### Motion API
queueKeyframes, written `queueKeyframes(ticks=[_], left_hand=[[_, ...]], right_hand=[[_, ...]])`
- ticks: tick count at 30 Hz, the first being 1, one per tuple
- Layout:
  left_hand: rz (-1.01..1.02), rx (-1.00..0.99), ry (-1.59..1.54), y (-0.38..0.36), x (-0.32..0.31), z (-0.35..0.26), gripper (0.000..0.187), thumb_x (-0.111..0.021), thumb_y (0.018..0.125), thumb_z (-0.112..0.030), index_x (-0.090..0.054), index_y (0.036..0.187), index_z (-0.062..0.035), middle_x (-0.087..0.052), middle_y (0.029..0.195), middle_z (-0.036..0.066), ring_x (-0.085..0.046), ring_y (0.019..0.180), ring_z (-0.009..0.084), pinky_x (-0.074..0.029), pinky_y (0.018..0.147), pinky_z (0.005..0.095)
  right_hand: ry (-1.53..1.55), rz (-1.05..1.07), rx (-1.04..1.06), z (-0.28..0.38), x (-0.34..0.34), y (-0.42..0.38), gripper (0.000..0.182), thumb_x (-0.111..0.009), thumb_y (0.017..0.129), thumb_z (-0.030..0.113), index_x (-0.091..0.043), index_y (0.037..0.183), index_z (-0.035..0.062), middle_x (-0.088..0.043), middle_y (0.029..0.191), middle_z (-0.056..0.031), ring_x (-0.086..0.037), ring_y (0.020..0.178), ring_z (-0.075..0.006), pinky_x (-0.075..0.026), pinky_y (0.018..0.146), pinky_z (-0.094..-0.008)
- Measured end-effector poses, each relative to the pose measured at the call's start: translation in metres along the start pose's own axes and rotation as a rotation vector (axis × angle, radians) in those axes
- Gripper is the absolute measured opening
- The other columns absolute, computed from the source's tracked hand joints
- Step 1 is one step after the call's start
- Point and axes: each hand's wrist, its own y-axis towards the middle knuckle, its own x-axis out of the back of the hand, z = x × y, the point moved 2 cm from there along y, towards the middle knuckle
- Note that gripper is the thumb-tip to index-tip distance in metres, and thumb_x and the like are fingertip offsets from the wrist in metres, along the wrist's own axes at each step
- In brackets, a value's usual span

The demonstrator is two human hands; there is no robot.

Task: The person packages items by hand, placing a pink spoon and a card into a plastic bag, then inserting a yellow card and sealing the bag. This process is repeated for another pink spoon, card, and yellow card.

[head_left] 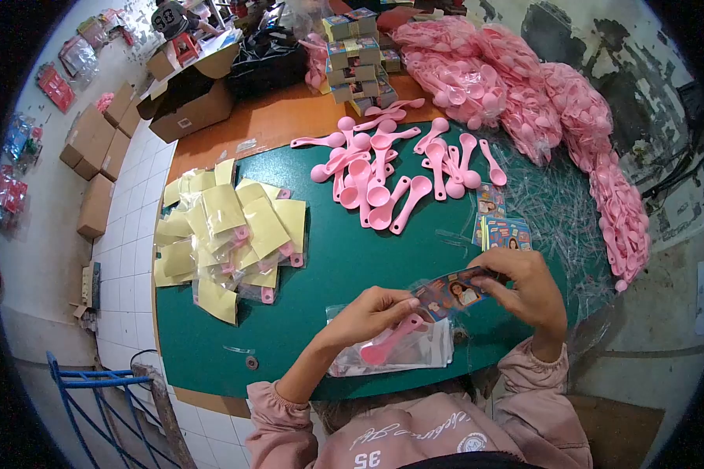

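My left hand [379, 311] is closed on the edge of a clear plastic bag, in which a pink spoon [391, 341] lies. My right hand [522, 288] pinches a printed card [460, 292] at its right end; the card's left end is at the bag, beside my left fingers. Beneath the spoon, a stack of clear bags [438, 348] rests near the front edge of the green table [328, 270]. More printed cards [507, 234] lie just beyond my right hand. Loose pink spoons [379, 195] are heaped farther back.
Bagged spoons with yellowish cards [227, 215] form a pile on the left. Big bags of pink spoons [516, 102] line the back right, beside scattered clear strips [540, 191]. Card bundles [356, 66] and an open cardboard box [188, 105] stand at the back.
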Motion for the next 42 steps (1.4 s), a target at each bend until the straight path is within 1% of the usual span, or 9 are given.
queueKeyframes(ticks=[5, 8, 11, 16, 23, 29, 33, 36, 42], left_hand=[[0.035, -0.091, 0.11, 0.003, -0.009, 0.008, 0.032, -0.046, 0.091, -0.028, -0.06, 0.106, -0.0029, -0.051, 0.058, 0.003, -0.041, 0.053, 0.0082, -0.036, 0.049, 0.0275], [-0.004, -0.061, 0.368, -0.003, -0.012, -0.011, 0.067, -0.053, 0.088, -0.026, -0.015, 0.139, -0.0081, -0.053, 0.06, 0.013, -0.048, 0.051, 0.0198, -0.039, 0.052, 0.0311], [-0.163, -0.199, 0.23, -0.004, -0.016, 0.002, 0.076, -0.055, 0.087, -0.026, -0.004, 0.14, -0.0083, -0.058, 0.066, 0.016, -0.051, 0.054, 0.0232, -0.042, 0.056, 0.0314], [-0.043, -0.1, 0.234, -0.022, 0.007, -0.002, 0.078, -0.058, 0.085, -0.027, -0.006, 0.141, -0.0115, -0.061, 0.08, 0.02, -0.057, 0.065, 0.021, -0.045, 0.063, 0.0312], [-0.219, -0.045, -0.181, -0.037, 0.031, -0.004, 0.062, -0.062, 0.081, -0.006, -0.028, 0.132, -0.0078, -0.061, 0.098, 0.012, -0.057, 0.09, 0.0129, -0.046, 0.076, 0.0251], [-0.119, -0.031, -0.202, -0.034, 0.02, -0.002, 0.061, -0.061, 0.081, -0.006, -0.028, 0.132, -0.0079, -0.06, 0.1, 0.013, -0.057, 0.093, 0.0154, -0.046, 0.076, 0.0255], [-0.745, -0.249, 0.426, -0.038, -0.003, 0.006, 0.058, -0.053, 0.088, -0.012, -0.019, 0.135, -0.0083, -0.051, 0.114, 0.017, -0.055, 0.101, 0.0239, -0.047, 0.082, 0.0304], [-0.352, -0.099, -0.48, -0.036, -0.032, 0.023, 0.06, -0.032, 0.095, -0.015, 0.009, 0.138, -0.0148, -0.049, 0.116, 0.02, -0.052, 0.107, 0.0264, -0.046, 0.087, 0.036], [-0.343, -0.052, -0.587, -0.044, -0.038, 0.043, 0.055, -0.029, 0.095, -0.011, 0.004, 0.14, -0.0134, -0.044, 0.122, 0.023, -0.051, 0.107, 0.0248, -0.043, 0.091, 0.0355]], right_hand=[[0.022, 0.37, 0.087, -0.007, -0.027, 0.009, 0.02, -0.062, 0.074, 0.014, -0.055, 0.086, 0.0013, -0.059, 0.075, -0.0129, -0.057, 0.068, -0.0323, -0.045, 0.06, -0.0353], [-0.011, 0.388, 0.16, -0.008, -0.049, 0.012, 0.021, -0.061, 0.074, 0.016, -0.053, 0.086, 0.001, -0.058, 0.075, -0.0152, -0.056, 0.069, -0.0345, -0.044, 0.061, -0.0365], [0.024, 0.263, 0.295, -0.016, -0.061, 0.01, 0.02, -0.061, 0.073, 0.015, -0.055, 0.087, 0.0026, -0.058, 0.073, -0.015, -0.056, 0.066, -0.0327, -0.044, 0.061, -0.0361], [0.504, 0.27, -0.015, -0.04, -0.056, 0.012, 0.02, -0.069, 0.068, 0.012, -0.057, 0.081, 0.0028, -0.054, 0.064, -0.0024, -0.052, 0.064, -0.0108, -0.042, 0.058, -0.0265], [0.866, 0.162, -0.322, -0.03, -0.048, 0.007, 0.022, -0.072, 0.07, 0.014, -0.055, 0.076, 0.0013, -0.055, 0.069, 0.0011, -0.049, 0.066, -0.005, -0.039, 0.06, -0.0205], [0.573, 0.068, -0.266, -0.042, -0.054, 0.007, 0.015, -0.069, 0.071, 0.008, -0.06, 0.079, -0.0007, -0.057, 0.068, -0.001, -0.052, 0.069, -0.0079, -0.043, 0.06, -0.0231], [0.342, -0.2, -0.145, -0.024, -0.06, 0.01, 0.015, -0.067, 0.072, 0.007, -0.06, 0.083, -0.0003, -0.058, 0.07, -0.0053, -0.055, 0.065, -0.0124, -0.045, 0.059, -0.0257], [0.214, 0.055, 0.086, -0.009, -0.072, 0.013, 0.027, -0.067, 0.073, 0.015, -0.057, 0.094, 0.0015, -0.057, 0.093, -0.0119, -0.057, 0.081, -0.0262, -0.047, 0.074, -0.0338], [-0.019, 0.196, 0.205, -0.001, -0.094, -0.006, 0.028, -0.067, 0.072, 0.012, -0.057, 0.096, 0.0037, -0.053, 0.099, -0.0119, -0.051, 0.093, -0.0291, -0.043, 0.08, -0.0359]])
